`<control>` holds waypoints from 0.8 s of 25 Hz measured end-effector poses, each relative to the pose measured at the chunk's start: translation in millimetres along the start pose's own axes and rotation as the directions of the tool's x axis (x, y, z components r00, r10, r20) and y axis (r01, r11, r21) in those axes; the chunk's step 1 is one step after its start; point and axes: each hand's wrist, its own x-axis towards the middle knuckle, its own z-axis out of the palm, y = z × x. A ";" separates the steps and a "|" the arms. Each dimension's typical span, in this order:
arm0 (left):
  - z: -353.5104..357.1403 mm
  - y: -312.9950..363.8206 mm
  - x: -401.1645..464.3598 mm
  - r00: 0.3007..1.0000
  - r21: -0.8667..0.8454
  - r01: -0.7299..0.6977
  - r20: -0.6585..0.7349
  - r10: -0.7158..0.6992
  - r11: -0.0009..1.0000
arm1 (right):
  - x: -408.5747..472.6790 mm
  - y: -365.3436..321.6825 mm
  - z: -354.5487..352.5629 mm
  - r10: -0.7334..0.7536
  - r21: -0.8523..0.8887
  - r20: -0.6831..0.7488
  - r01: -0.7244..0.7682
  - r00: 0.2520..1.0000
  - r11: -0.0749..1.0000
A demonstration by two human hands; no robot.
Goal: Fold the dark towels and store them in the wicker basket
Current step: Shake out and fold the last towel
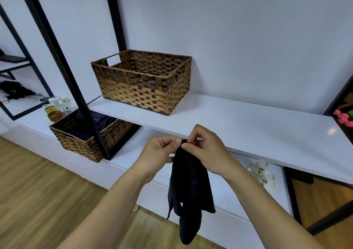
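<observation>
Dark towel [191, 187] dangling, top edge pinched between left hand [159, 152] and right hand [205, 149], possibly one corner each.

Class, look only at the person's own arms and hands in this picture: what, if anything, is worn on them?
Nothing shows on them. Both forearms are bare to the bottom edge of the picture, with no sleeve in view. The left hand and the right hand wear no gloves, and no watch, bracelet or ring can be seen on wrists or fingers.
</observation>
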 end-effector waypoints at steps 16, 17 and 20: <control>-19.2 23.3 18.0 0.993 0.090 -0.116 -0.023 0.118 0.989 | -7.5 37.9 1.9 0.193 0.126 0.244 -0.229 0.950 0.965; -25.4 31.6 20.8 0.987 0.085 -0.132 -0.082 0.139 0.988 | -10.3 46.5 3.1 0.227 0.066 0.306 -0.259 0.925 0.964; -54.9 59.0 27.8 0.949 0.099 -0.190 -0.235 0.209 0.977 | -20.7 74.6 -0.8 0.351 -0.267 0.356 -0.265 0.866 0.926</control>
